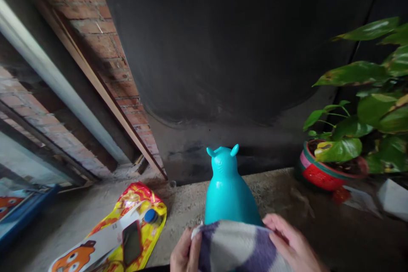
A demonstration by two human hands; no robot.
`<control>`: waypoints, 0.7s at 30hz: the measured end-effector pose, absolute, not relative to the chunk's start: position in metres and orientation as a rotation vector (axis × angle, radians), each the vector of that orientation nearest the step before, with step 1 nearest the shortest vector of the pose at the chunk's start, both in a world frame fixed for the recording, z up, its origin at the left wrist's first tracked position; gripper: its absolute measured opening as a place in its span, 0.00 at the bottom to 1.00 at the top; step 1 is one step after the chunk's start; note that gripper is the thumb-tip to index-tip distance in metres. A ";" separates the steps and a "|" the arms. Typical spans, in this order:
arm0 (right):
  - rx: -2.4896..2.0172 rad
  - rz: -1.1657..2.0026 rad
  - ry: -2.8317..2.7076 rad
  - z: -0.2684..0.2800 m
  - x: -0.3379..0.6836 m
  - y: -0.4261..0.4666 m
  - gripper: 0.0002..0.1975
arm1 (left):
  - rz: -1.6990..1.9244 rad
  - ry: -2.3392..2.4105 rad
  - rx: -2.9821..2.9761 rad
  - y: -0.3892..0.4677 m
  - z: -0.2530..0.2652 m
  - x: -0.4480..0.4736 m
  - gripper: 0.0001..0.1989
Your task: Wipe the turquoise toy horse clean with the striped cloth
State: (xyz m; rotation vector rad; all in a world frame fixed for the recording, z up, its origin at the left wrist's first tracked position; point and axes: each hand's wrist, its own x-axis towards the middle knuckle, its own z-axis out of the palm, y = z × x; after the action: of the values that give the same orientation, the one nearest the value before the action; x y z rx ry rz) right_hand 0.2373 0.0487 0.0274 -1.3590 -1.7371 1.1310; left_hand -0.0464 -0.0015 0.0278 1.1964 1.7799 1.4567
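Note:
A purple and white striped knitted cloth point(234, 242) is stretched between my two hands at the bottom of the view. My left hand point(186, 250) pinches its upper left corner. On the other side, my right hand point(293, 244) grips the upper right edge between thumb and fingers. Just beyond the cloth stands a glossy turquoise animal-shaped figure point(229, 193) with two small ears. The cloth hides the figure's lower part, and I cannot tell whether they touch. The cloth's lower part runs out of view.
Left on the concrete floor lie a yellow and red plastic bag point(159, 221), a phone point(131, 242), a blue-capped bottle point(151, 216) and a white card point(105, 236). A potted plant point(331, 174) stands right. Behind rises a dark panel point(223, 59) beside a brick wall point(83, 29).

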 end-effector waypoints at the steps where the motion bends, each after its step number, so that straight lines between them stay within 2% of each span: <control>1: -1.367 1.024 -1.840 0.034 0.234 0.068 0.17 | 1.393 1.823 1.178 0.009 0.020 -0.050 0.18; 3: -1.457 0.707 -2.046 0.039 0.223 0.107 0.18 | 1.292 1.951 1.144 0.033 0.004 -0.055 0.20; 6: -1.576 0.475 -2.027 0.028 0.199 0.147 0.25 | 1.218 2.169 1.124 0.064 -0.021 -0.055 0.29; 11: -1.676 0.304 -1.970 -0.039 0.146 0.124 0.25 | 1.131 2.165 1.371 0.069 -0.082 -0.034 0.26; 16: -1.807 0.159 -2.111 -0.137 0.120 0.083 0.27 | 0.710 2.249 1.634 0.063 -0.156 -0.005 0.25; 18: -1.838 0.103 -2.164 -0.159 0.120 0.086 0.28 | 0.505 2.354 1.652 0.070 -0.166 0.002 0.25; 21: -1.912 0.075 -2.163 -0.159 0.119 0.109 0.28 | 0.316 2.312 1.693 0.094 -0.152 0.004 0.26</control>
State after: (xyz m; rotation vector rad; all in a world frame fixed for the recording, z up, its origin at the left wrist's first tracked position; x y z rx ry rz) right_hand 0.1188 0.1094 -0.1592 -1.9124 -2.1635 0.0749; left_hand 0.0037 0.0943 -0.1522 1.6931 2.3115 0.3157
